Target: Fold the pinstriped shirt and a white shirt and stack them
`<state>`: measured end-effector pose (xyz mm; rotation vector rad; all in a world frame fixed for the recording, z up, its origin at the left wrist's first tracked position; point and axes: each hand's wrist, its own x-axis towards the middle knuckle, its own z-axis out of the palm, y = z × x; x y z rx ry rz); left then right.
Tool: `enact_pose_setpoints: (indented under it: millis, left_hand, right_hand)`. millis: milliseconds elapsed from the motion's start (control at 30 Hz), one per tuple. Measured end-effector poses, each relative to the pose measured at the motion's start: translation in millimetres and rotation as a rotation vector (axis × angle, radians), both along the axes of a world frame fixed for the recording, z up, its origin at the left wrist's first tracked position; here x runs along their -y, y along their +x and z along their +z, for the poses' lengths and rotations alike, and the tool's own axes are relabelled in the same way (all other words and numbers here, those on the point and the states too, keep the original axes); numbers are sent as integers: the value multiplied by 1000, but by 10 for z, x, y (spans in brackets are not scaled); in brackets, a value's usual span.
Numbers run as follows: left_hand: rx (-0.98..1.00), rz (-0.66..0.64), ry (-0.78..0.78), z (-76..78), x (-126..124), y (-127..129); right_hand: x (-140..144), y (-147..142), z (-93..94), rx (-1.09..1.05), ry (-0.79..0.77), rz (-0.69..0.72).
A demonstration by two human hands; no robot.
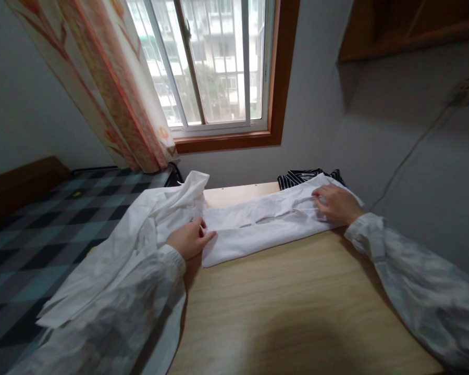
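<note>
A white shirt (266, 221) lies across the far part of the wooden table, its right part flattened into a long strip with wrinkles along the middle. The rest of it is bunched and drapes off the table's left side toward the bed. My left hand (191, 238) is at the strip's left end, fingers curled and thumb pressed on the cloth. At the other end, my right hand (339, 204) pinches the fabric between thumb and fingers. The fingertips of both hands are partly hidden in the cloth.
The light wooden table (289, 302) fills the front. A black-and-white striped cloth (297, 177) lies behind the shirt at the back right. On the left is a bed with a checked cover (8, 276). A cable (408, 151) hangs along the right wall.
</note>
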<state>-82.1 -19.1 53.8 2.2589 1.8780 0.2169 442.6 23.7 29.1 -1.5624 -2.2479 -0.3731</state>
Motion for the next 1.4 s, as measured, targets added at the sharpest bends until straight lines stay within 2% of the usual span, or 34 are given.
enact_pose_setpoints:
  millis: [67, 167, 267, 400, 567, 700, 933, 1133, 1400]
  left_hand:
    - [-53, 5, 98, 24, -100, 77]
    - [-120, -130, 189, -2, -268, 160]
    - [-156, -260, 159, -56, -422, 201]
    - [-108, -312, 164, -93, -529, 291]
    - [-105, -393, 165, -85, -528, 543]
    - [-160, -402, 176, -75, -519, 740]
    - [-297, -510, 192, -96, -533, 935]
    - [-439, -502, 200, -22, -576, 832]
    - [-507, -463, 287, 3, -611, 547]
  right_hand:
    - [-65, -156, 24, 15, 6, 148]
    - [-183, -347, -41, 14, -48, 322]
    - [-287, -471, -155, 20, -72, 380]
    - [-390, -568, -275, 30, -64, 416]
    - [-474, -631, -331, 54, -37, 417]
    - [-469, -650, -315, 29, -27, 389]
    - [-450, -670, -361, -15, -32, 300]
    - [-480, -599, -409, -7, -59, 357]
    - [-485, -592, -443, -7, -8, 315]
